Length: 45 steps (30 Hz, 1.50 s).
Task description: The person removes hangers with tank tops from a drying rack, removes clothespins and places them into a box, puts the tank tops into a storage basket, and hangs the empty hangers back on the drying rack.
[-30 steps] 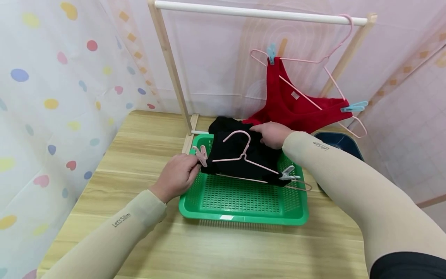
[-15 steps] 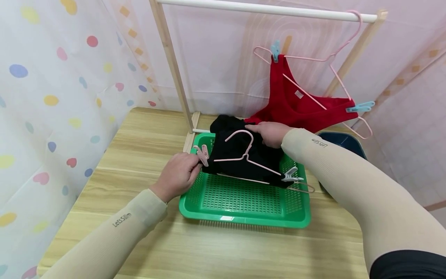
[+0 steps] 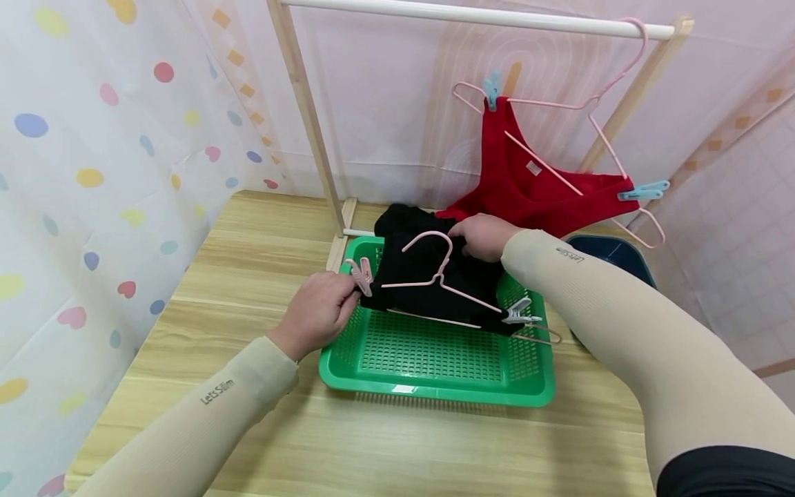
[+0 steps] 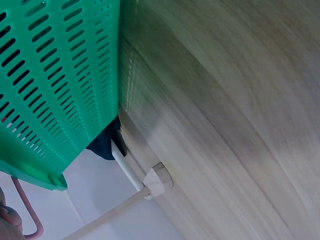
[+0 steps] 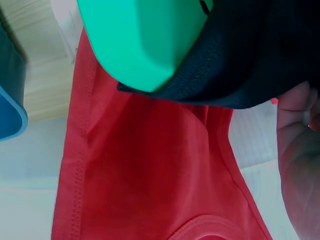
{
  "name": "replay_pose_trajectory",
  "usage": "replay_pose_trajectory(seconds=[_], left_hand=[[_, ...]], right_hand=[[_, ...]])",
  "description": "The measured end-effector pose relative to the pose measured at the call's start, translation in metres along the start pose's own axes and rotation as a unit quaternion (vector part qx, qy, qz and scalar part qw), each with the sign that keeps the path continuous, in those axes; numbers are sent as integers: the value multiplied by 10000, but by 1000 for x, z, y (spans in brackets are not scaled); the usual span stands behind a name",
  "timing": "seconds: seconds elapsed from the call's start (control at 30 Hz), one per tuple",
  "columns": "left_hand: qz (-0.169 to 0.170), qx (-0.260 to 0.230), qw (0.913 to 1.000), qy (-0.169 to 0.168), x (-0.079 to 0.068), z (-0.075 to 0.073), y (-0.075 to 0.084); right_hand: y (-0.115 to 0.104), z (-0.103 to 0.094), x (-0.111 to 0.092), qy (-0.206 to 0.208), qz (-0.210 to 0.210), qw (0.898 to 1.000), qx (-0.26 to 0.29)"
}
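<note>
A black garment (image 3: 413, 259) lies over the back half of a green basket (image 3: 428, 397), folded on itself. On it is a pink clothes hanger (image 3: 439, 276), its hook toward the back. A pink clothespin (image 3: 360, 276) stands at the garment's left corner and a grey clothespin (image 3: 518, 312) at its right corner. My left hand (image 3: 317, 310) grips the hanger's left end below the pink clothespin; the left wrist view shows the hanger end (image 4: 32, 215) beside my fingers. With curled fingers, my right hand (image 3: 487, 238) pinches the garment's far edge, also visible in the right wrist view.
Behind the basket stands a rack with a white rod (image 3: 484, 17) and wooden posts (image 3: 304, 110). A red tank top (image 3: 528, 197) hangs there on another pink hanger, held by blue clothespins (image 3: 644, 191). A dark blue basin (image 3: 611, 257) sits partly behind my right arm.
My right index finger, stretched out over the black cloth before, has drawn back to the right and curled onto it. My left hand, the hanger and the basket keep their places.
</note>
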<state>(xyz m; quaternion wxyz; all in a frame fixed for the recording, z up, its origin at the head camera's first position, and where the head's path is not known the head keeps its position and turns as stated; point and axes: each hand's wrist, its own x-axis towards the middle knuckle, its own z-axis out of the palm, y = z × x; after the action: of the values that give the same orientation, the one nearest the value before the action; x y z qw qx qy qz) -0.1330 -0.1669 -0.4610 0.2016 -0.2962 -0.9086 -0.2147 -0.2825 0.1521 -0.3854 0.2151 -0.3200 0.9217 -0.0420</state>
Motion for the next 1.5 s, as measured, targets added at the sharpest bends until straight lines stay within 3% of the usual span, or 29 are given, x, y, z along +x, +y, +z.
replay_pose_trajectory(seconds=[0.47, 0.83, 1.1, 1.27, 1.5], left_hand=[[-57, -13, 10000, 7, 0, 2, 2], [2, -5, 9996, 285, -2, 4, -1], [62, 34, 9992, 405, -1, 4, -3], [34, 14, 9992, 403, -1, 4, -3], [-54, 11, 9993, 357, -3, 4, -2]], right_hand=[[-1, 4, -11, 952, -159, 9948, -335], [-9, -5, -19, 1550, 3, 9879, 33], [-21, -17, -45, 1948, -4, 9796, 488], [-28, -22, -66, 1663, 69, 9822, 875], [-26, -12, -77, 667, -170, 9940, 849]])
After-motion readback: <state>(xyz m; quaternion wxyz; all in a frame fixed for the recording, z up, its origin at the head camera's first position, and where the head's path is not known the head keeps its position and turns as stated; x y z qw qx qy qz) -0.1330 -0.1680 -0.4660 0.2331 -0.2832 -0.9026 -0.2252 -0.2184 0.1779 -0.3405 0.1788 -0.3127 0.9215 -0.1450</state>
